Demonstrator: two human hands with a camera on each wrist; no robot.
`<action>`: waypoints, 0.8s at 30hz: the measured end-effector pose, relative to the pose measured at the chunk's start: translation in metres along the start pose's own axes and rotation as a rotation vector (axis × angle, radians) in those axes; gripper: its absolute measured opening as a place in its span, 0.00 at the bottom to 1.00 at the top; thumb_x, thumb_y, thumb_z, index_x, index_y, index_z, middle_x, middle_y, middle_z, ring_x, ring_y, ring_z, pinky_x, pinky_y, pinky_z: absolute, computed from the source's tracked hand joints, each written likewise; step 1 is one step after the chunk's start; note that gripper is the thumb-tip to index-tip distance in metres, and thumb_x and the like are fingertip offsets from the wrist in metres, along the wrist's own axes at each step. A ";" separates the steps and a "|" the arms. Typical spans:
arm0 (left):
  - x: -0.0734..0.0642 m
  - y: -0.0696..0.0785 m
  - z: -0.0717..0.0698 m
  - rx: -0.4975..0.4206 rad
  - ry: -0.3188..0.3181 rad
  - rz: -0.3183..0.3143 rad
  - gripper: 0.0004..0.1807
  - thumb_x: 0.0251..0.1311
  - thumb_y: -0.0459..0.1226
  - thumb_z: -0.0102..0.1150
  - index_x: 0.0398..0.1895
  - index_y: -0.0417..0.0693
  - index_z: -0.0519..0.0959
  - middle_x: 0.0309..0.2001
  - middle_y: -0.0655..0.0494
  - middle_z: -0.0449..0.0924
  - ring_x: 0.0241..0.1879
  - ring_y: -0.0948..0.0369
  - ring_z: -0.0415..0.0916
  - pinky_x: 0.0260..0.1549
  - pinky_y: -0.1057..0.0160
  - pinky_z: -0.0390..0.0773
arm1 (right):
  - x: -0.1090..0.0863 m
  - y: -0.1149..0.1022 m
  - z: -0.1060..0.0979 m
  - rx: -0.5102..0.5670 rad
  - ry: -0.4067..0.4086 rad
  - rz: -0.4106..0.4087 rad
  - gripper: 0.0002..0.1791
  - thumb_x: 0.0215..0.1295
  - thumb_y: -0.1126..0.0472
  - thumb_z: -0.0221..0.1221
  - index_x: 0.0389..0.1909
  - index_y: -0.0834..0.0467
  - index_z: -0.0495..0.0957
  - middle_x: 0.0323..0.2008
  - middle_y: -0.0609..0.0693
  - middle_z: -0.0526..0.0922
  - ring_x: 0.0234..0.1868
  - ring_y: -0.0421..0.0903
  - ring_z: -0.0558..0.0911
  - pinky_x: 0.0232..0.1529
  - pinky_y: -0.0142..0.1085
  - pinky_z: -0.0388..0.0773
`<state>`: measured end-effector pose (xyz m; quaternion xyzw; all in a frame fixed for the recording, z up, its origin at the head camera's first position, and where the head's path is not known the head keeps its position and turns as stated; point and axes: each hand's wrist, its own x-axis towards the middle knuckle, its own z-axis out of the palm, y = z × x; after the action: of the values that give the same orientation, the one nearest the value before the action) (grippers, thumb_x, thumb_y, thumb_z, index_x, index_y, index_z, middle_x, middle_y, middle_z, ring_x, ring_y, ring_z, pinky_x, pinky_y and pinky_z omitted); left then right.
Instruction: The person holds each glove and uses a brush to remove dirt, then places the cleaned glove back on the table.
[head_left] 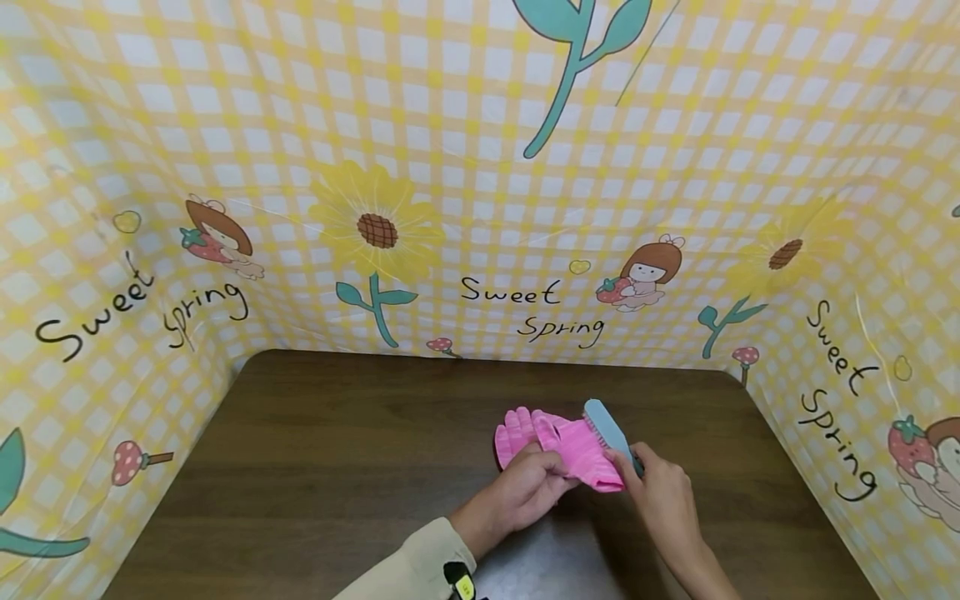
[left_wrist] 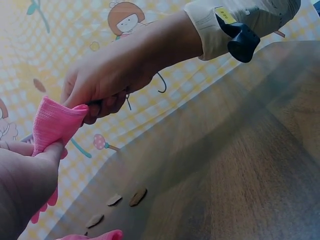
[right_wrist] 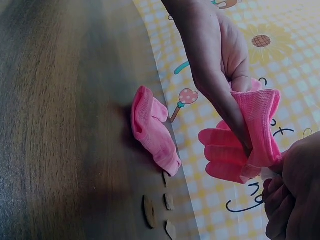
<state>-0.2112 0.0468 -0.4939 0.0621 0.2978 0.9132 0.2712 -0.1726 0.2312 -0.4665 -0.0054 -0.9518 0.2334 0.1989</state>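
Observation:
A pink knitted glove (head_left: 581, 454) is held above the table by my left hand (head_left: 528, 492), thumb on top and fingers underneath. My right hand (head_left: 663, 496) grips the handle of a light blue brush (head_left: 609, 429). In the head view the brush's bristles touch the glove near its cuff. The right wrist view shows the held glove (right_wrist: 260, 120) with its fingers hanging, and the brush is mostly hidden there behind the right hand (right_wrist: 300, 175). A second pink glove (right_wrist: 152, 130) lies on the table beyond.
The brown wooden table (head_left: 337, 450) is walled on three sides by a yellow checked cloth (head_left: 465, 200) with printed flowers. Several small flat brown and pale pieces (right_wrist: 149, 211) lie on the table near the second glove.

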 end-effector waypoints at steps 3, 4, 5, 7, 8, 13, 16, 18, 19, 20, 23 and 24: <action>0.000 0.000 0.000 0.003 0.004 0.001 0.39 0.54 0.18 0.30 0.75 0.26 0.45 0.78 0.33 0.53 0.78 0.48 0.51 0.79 0.41 0.48 | 0.002 0.003 0.000 -0.013 0.016 -0.001 0.15 0.66 0.50 0.67 0.30 0.58 0.79 0.14 0.46 0.69 0.20 0.49 0.71 0.20 0.44 0.71; -0.001 0.000 0.000 0.012 0.009 0.000 0.39 0.54 0.18 0.30 0.74 0.27 0.46 0.77 0.34 0.55 0.77 0.49 0.53 0.79 0.42 0.49 | 0.002 0.005 -0.001 -0.020 0.015 0.005 0.16 0.66 0.49 0.67 0.30 0.58 0.78 0.14 0.46 0.67 0.19 0.48 0.70 0.20 0.43 0.70; -0.001 0.001 0.000 0.026 0.018 0.002 0.37 0.54 0.18 0.31 0.72 0.27 0.48 0.74 0.37 0.59 0.75 0.51 0.56 0.79 0.44 0.52 | 0.003 0.007 -0.001 -0.027 0.014 0.012 0.17 0.67 0.49 0.66 0.29 0.59 0.77 0.14 0.45 0.65 0.19 0.48 0.70 0.20 0.42 0.69; -0.002 0.002 0.000 0.054 0.031 0.007 0.34 0.53 0.18 0.32 0.69 0.28 0.52 0.67 0.43 0.65 0.69 0.55 0.62 0.77 0.49 0.58 | 0.004 0.013 -0.004 -0.044 0.007 0.038 0.18 0.67 0.48 0.66 0.30 0.60 0.76 0.14 0.45 0.63 0.19 0.48 0.69 0.20 0.41 0.68; -0.002 0.002 -0.001 0.073 0.037 0.011 0.31 0.53 0.19 0.32 0.66 0.29 0.55 0.63 0.46 0.67 0.66 0.57 0.64 0.75 0.52 0.62 | 0.005 0.016 -0.006 -0.052 0.002 0.052 0.19 0.68 0.48 0.65 0.32 0.61 0.77 0.14 0.46 0.64 0.19 0.48 0.69 0.20 0.41 0.68; -0.004 0.005 -0.004 0.137 0.042 0.025 0.22 0.54 0.20 0.34 0.55 0.34 0.60 0.51 0.54 0.69 0.56 0.62 0.68 0.62 0.61 0.69 | 0.004 0.017 -0.013 -0.030 0.006 0.086 0.19 0.70 0.48 0.64 0.35 0.62 0.78 0.16 0.47 0.68 0.21 0.48 0.70 0.21 0.40 0.68; -0.004 0.004 -0.004 0.144 0.039 0.013 0.24 0.54 0.20 0.34 0.58 0.31 0.61 0.54 0.52 0.71 0.59 0.61 0.69 0.64 0.60 0.69 | -0.003 0.003 -0.010 0.016 0.029 0.010 0.15 0.67 0.50 0.66 0.34 0.59 0.80 0.16 0.46 0.69 0.20 0.46 0.71 0.21 0.39 0.69; -0.004 0.003 -0.003 0.133 0.027 0.006 0.29 0.55 0.20 0.34 0.64 0.27 0.60 0.62 0.48 0.71 0.64 0.59 0.67 0.71 0.57 0.67 | -0.009 -0.007 -0.006 0.038 0.032 -0.074 0.11 0.64 0.53 0.69 0.33 0.57 0.81 0.16 0.43 0.69 0.20 0.42 0.69 0.21 0.36 0.68; -0.004 0.003 -0.002 0.126 0.015 0.005 0.32 0.56 0.20 0.34 0.68 0.26 0.59 0.66 0.47 0.70 0.67 0.58 0.65 0.74 0.55 0.64 | -0.012 -0.012 -0.003 0.041 0.030 -0.118 0.11 0.63 0.54 0.70 0.32 0.55 0.80 0.15 0.41 0.68 0.20 0.40 0.68 0.20 0.34 0.67; -0.004 0.002 -0.002 0.115 0.004 0.004 0.34 0.56 0.20 0.34 0.71 0.26 0.57 0.71 0.45 0.67 0.71 0.57 0.62 0.77 0.53 0.60 | -0.014 -0.015 0.000 0.039 0.029 -0.154 0.11 0.62 0.55 0.70 0.30 0.55 0.79 0.15 0.39 0.65 0.19 0.37 0.66 0.19 0.31 0.65; -0.004 0.001 -0.001 0.097 -0.004 0.002 0.38 0.57 0.20 0.34 0.76 0.26 0.52 0.78 0.42 0.57 0.77 0.54 0.53 0.80 0.49 0.51 | -0.018 -0.021 0.008 0.021 0.042 -0.202 0.13 0.59 0.55 0.72 0.27 0.53 0.75 0.16 0.36 0.60 0.18 0.34 0.62 0.18 0.26 0.60; -0.004 0.000 -0.002 0.101 0.000 -0.002 0.38 0.57 0.20 0.34 0.77 0.26 0.51 0.79 0.41 0.56 0.77 0.54 0.53 0.80 0.49 0.51 | -0.019 -0.021 0.010 0.016 0.049 -0.196 0.14 0.59 0.55 0.72 0.27 0.52 0.75 0.16 0.36 0.59 0.18 0.33 0.61 0.17 0.26 0.59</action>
<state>-0.2081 0.0433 -0.4947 0.0755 0.3434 0.8968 0.2685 -0.1569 0.2061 -0.4719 0.0837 -0.9408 0.2201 0.2439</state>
